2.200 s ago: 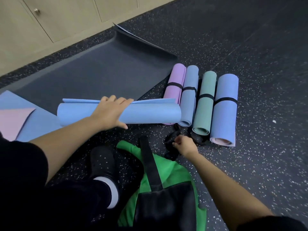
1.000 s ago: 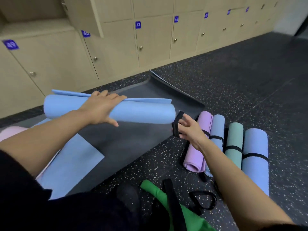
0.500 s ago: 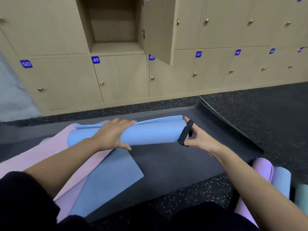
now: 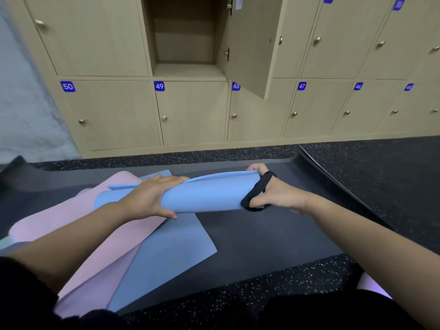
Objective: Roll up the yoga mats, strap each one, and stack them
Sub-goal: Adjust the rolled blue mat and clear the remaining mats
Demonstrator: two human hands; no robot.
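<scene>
The strap had just reached the right end of the roll — the right grip pinched it, the left grip clasped the roll; strapping could begin.

Open room is left over the bare dark mat nearer than the rolled blue mat, and over the speckled floor to the right. The far side is closed by the lockers, one door swung outward. A pink mat and a flat blue mat are overlapped at left.
</scene>
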